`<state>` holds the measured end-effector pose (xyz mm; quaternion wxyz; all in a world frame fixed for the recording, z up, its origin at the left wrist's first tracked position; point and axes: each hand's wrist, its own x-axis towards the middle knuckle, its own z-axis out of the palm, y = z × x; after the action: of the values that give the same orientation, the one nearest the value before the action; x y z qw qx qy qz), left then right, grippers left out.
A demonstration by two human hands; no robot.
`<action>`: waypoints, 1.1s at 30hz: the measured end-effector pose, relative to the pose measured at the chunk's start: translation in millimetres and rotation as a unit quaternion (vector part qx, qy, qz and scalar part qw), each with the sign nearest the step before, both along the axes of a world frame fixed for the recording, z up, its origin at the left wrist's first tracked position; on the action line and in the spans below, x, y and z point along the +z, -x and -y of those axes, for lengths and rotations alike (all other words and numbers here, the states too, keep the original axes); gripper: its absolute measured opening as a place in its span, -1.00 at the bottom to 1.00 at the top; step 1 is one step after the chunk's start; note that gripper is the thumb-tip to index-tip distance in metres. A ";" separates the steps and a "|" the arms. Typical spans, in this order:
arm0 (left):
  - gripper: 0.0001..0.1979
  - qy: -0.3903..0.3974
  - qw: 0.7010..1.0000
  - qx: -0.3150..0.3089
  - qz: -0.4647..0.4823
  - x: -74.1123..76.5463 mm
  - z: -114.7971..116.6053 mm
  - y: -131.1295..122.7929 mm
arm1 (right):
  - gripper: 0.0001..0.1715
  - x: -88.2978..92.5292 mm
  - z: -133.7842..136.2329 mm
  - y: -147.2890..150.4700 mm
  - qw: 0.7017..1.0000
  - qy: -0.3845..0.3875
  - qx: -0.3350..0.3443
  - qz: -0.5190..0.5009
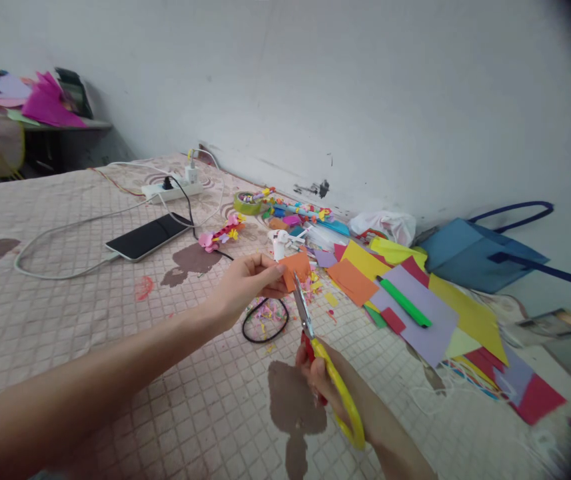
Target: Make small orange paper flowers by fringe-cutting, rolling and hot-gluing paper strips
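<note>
A small piece of orange paper (pixel 296 267) is pinched between the thumb and fingers of my left hand (pixel 252 279). My right hand (pixel 328 380) grips scissors (pixel 335 373) with one yellow and one red handle. The scissor blades point up and away from me, their tips at the lower edge of the orange paper. Beneath and just beyond the paper lie many tiny coloured paper scraps (pixel 332 299). A black cord (pixel 245 331) forms a loop on the cloth below my left hand.
Coloured paper sheets (pixel 430 310) with a green marker (pixel 405 301) lie to the right, by a blue bag (pixel 480 253). Left are a phone (pixel 148 237), its white cable and a power strip (pixel 172 192). Green tape (pixel 248 203) and paper flowers (pixel 220 235) sit farther back, near the wall.
</note>
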<state>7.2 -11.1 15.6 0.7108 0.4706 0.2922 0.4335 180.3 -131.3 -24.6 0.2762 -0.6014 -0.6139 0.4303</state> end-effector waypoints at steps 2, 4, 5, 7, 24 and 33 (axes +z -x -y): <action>-0.80 0.001 1.000 -0.003 0.002 -0.4 -0.2 -0.4 | -0.37 -5.0 1.4 -2.9 1.000 -0.019 0.007 0.003; -0.80 0.001 1.000 -0.003 0.003 -1.1 -0.5 -0.8 | -0.40 -5.5 2.6 -4.1 1.000 -0.026 0.008 0.016; -0.80 0.003 1.000 -0.003 0.003 -1.5 -0.7 -1.1 | -0.42 -4.0 3.0 -3.9 0.999 -0.028 0.008 0.025; -0.80 0.005 1.000 0.000 0.002 -2.4 -0.9 -1.5 | -0.46 1.1 3.4 -2.5 0.999 -0.025 0.013 0.043; -0.83 0.004 1.000 0.017 -0.003 -4.5 0.0 -2.3 | -0.57 13.8 -0.9 9.4 0.995 -0.028 -0.037 0.088; -0.82 -0.002 1.000 0.015 0.000 -1.5 -0.8 -0.7 | -0.43 8.9 -2.1 5.2 0.999 -0.004 -0.030 0.040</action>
<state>7.9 -10.2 14.2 0.7033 0.4670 0.2985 0.4451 175.1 -129.2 -15.7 0.2664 -0.6352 -0.6080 0.3949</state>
